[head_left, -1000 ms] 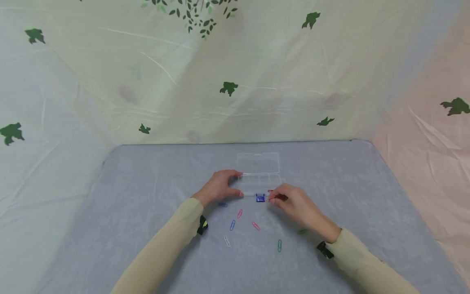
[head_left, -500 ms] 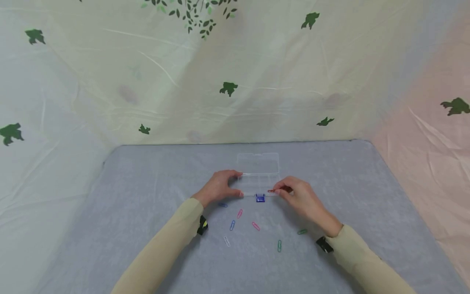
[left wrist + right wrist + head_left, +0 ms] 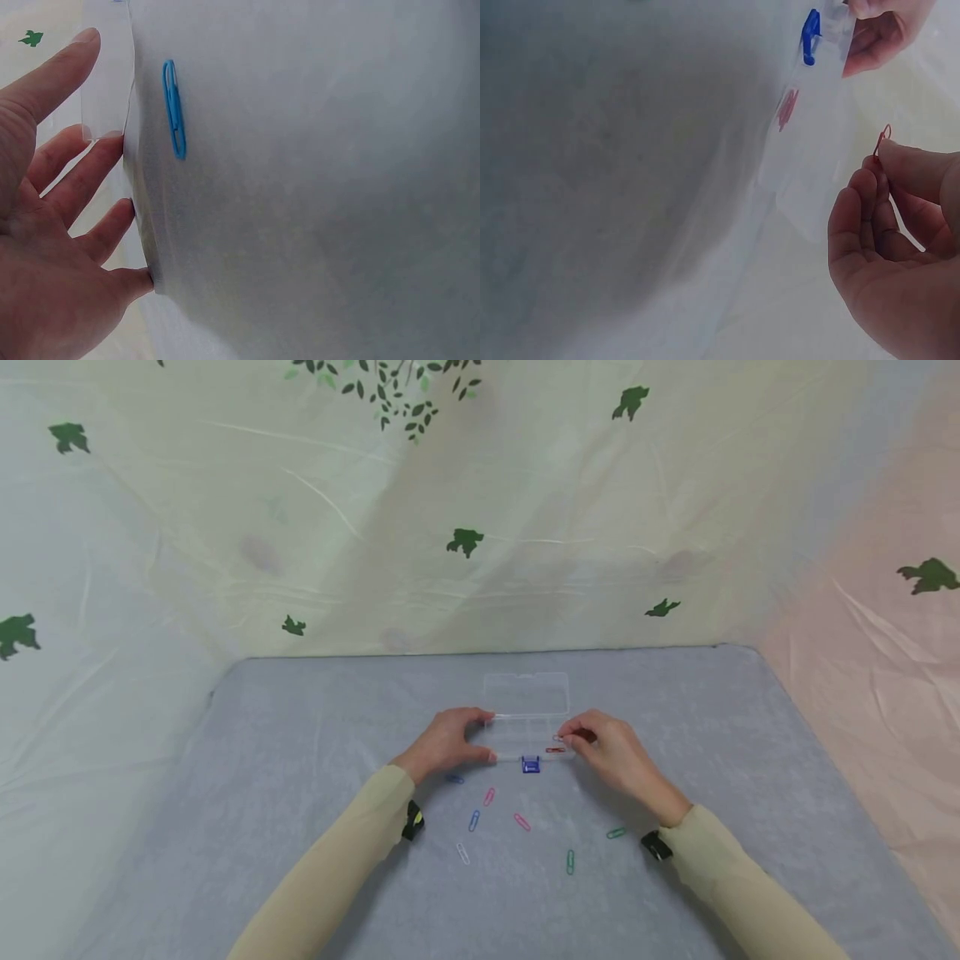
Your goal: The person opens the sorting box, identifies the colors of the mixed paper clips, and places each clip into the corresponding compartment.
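Observation:
A clear plastic box (image 3: 517,735) with dividers lies open, its lid (image 3: 527,694) folded away to the far side and a blue clasp (image 3: 531,765) at the front. My left hand (image 3: 450,742) holds the box's left end, thumb at the near edge and fingers at the far one. Thumb and fingertips of my right hand (image 3: 618,756) pinch a red paperclip (image 3: 882,141) over the box's right end. Inside the front right compartment lies more red paperclip wire (image 3: 555,750), also visible through the wall in the right wrist view.
Loose paperclips lie on the grey cloth-covered table (image 3: 337,710) before the box: blue (image 3: 474,821), pink (image 3: 522,822), white (image 3: 462,853) and green (image 3: 570,862) ones. One blue paperclip (image 3: 174,109) lies close by the left hand. A patterned curtain (image 3: 360,568) hangs behind.
My right hand has moved from the box's front edge back over its right end, carrying the red paperclip. The left hand keeps its place on the box.

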A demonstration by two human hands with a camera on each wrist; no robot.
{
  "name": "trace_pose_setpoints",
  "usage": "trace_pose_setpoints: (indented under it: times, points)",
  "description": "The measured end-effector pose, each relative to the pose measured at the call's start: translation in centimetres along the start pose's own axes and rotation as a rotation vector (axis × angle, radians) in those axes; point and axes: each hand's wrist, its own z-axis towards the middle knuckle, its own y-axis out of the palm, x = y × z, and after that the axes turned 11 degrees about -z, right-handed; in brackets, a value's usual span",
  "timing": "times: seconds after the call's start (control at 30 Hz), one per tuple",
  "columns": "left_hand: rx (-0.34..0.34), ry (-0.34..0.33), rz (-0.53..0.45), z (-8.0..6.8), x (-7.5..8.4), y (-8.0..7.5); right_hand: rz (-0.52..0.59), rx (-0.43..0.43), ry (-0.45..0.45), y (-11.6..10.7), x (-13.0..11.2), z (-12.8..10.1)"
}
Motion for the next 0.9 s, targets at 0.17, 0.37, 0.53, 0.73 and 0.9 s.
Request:
trace_pose_setpoints:
  times: [0.17, 0.37, 0.53, 0.73, 0.9]
  points:
    - [-0.001, -0.002, 0.002, 0.0, 0.1, 0.0, -0.011, -0.011, 0.010, 0.2, 0.3, 0.4]
    - [-0.001, -0.004, 0.004, -0.1, 0.0, 0.0, -0.036, -0.034, 0.016, 0.5, 0.4, 0.8]
    - [-0.004, -0.006, 0.006, 0.0, -0.1, 0.0, -0.057, -0.063, 0.016, 0.6, 0.4, 1.0]
    - [-0.002, 0.002, 0.009, 0.1, -0.1, 0.0, -0.070, -0.089, 0.011, 0.9, 0.4, 1.2]
    - [0.001, -0.001, 0.002, 0.0, -0.2, 0.0, -0.076, -0.087, 0.003, 0.9, 0.3, 1.0]
